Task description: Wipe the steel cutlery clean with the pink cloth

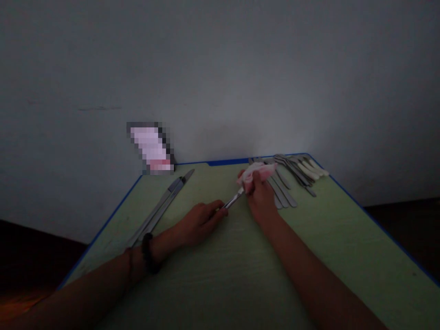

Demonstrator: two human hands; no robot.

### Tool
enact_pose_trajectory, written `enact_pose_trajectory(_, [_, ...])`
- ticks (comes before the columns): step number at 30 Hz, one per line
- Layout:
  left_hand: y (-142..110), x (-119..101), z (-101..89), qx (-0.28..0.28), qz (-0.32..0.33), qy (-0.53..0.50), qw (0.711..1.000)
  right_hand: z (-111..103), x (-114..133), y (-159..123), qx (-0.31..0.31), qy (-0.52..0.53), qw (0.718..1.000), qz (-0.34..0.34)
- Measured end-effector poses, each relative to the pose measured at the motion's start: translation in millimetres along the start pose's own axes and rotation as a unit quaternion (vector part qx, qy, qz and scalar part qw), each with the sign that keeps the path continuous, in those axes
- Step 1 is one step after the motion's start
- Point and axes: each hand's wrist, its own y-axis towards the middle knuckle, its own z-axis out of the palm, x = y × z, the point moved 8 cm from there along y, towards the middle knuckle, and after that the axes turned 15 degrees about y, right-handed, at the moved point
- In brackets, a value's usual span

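Observation:
My left hand [202,222] is closed round one end of a shiny metal piece of cutlery [234,199] held slanting above the table. A crumpled pink and white cloth [263,172] is in my right hand [258,195], wrapped over the far end of that piece, so its kind is hidden. Close beyond my right hand lie several metal utensils [282,195] side by side, their far ends partly covered by the cloth. To the left of my left hand rest table knives [163,204] with blades pointing away from me.
A pile of metal cutlery [294,169] and several white-handled utensils [311,167] lie at the far right of the pale green table [326,256]. A blurred-out phone-like device [153,149] leans on the wall [220,78] at the back left. Blue trim edges the tabletop.

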Motion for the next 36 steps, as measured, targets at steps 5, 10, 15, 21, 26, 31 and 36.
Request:
enact_pose_trajectory(5, [2.5, 3.4, -1.6, -0.012, -0.014, -0.040, 0.999, 15.8, -25.3, -22.5, 0.041, -0.084, 0.994, 0.049])
enact_pose_trajectory(10, [1.4, 3.9, -2.2, -0.016, -0.011, -0.007, 1.000, -2.9, -13.7, -2.1, 0.011, -0.078, 0.997, 0.021])
enact_pose_trajectory(15, [-1.2, -4.6, 2.2, -0.002, 0.023, 0.047, 0.999, -24.2, 12.9, 19.0, -0.052, -0.005, 0.998, -0.037])
enact_pose_trajectory(21, [-2.1, -1.1, 0.9, 0.031, 0.019, -0.094, 0.995, -24.5, 15.3, 21.3, -0.097, 0.157, 0.983, 0.013])
enact_pose_trajectory(26, [-4.3, -5.6, -2.0, 0.012, 0.056, -0.035, 0.998, -16.6, 22.2, 21.3, -0.077, 0.238, 0.966, 0.061])
enact_pose_trajectory(31, [-5.8, -6.2, -0.8, -0.055, 0.024, 0.164, 0.985, -13.0, 14.1, 13.9, -0.113, 0.177, 0.975, 0.069])
enact_pose_trajectory(36, [-4.5, -3.6, -0.6, -0.061, -0.021, 0.301, 0.951, 4.0, -18.8, -10.5, -0.099, 0.110, 0.986, 0.079])
